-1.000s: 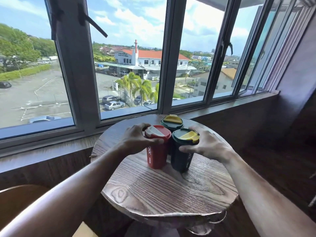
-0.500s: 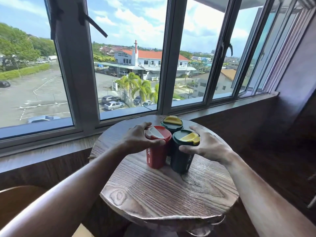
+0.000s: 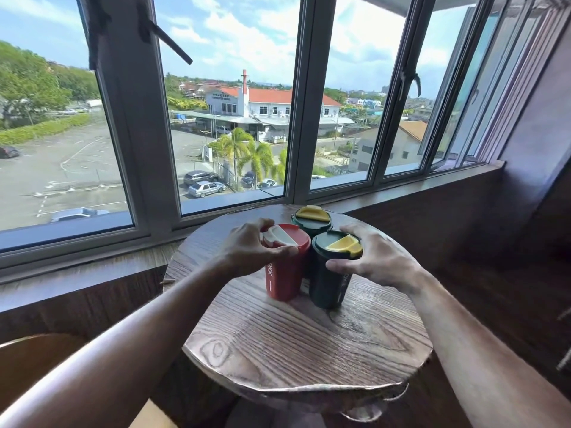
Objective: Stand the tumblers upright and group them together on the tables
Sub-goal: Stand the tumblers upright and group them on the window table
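Three tumblers stand upright and close together on a round wooden table. The red tumbler with a white lid flap is at the left, and my left hand grips its rim. The near dark green tumbler with a yellow flap is at the right, with my right hand wrapped around its upper side. A second dark green tumbler with a yellow flap stands just behind the two, partly hidden by them.
A window sill and large windows run behind the table. A dark wooden wall panel lies to the right. A curved wooden chair back shows at the lower left. The table's front edge is rough and uneven.
Both hands have stayed on the red and near green tumblers. The tumblers have barely moved; the grouping looks the same.
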The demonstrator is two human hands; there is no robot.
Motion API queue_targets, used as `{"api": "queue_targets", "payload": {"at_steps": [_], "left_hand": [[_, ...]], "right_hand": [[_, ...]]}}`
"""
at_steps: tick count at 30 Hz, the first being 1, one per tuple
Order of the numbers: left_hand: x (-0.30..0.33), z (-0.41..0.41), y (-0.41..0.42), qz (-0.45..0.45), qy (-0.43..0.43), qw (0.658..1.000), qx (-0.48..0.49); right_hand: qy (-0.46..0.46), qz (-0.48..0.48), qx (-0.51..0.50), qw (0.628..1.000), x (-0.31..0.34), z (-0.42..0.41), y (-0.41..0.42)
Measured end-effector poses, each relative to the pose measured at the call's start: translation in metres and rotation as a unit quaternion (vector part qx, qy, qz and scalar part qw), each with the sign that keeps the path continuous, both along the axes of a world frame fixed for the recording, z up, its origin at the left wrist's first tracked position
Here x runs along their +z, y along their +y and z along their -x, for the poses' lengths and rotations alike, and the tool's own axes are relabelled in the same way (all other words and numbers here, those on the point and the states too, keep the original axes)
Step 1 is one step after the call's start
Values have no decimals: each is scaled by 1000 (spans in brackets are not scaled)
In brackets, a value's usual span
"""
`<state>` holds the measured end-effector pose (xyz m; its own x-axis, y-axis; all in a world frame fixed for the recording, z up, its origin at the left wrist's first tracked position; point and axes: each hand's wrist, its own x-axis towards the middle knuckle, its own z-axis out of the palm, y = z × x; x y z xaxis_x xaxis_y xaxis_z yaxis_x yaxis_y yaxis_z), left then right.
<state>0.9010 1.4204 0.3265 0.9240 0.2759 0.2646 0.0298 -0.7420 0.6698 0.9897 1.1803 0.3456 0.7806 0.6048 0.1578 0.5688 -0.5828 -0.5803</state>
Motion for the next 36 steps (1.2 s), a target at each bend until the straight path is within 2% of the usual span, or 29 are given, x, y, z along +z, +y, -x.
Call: {"api": "queue_targets", "payload": {"at_steps": [15,23,36], "left_hand": [[3,5,-6,-6,-9,1000,8],[6,6,-14,-40,-33,999,-4],[2,16,-23,-45,-54,997,38]], "right_hand": [[36,-20,8,999,0,0,-4],[-46,-6,-17,999,3,9,4],[-48,-12,-33,998,2,19,6]]}}
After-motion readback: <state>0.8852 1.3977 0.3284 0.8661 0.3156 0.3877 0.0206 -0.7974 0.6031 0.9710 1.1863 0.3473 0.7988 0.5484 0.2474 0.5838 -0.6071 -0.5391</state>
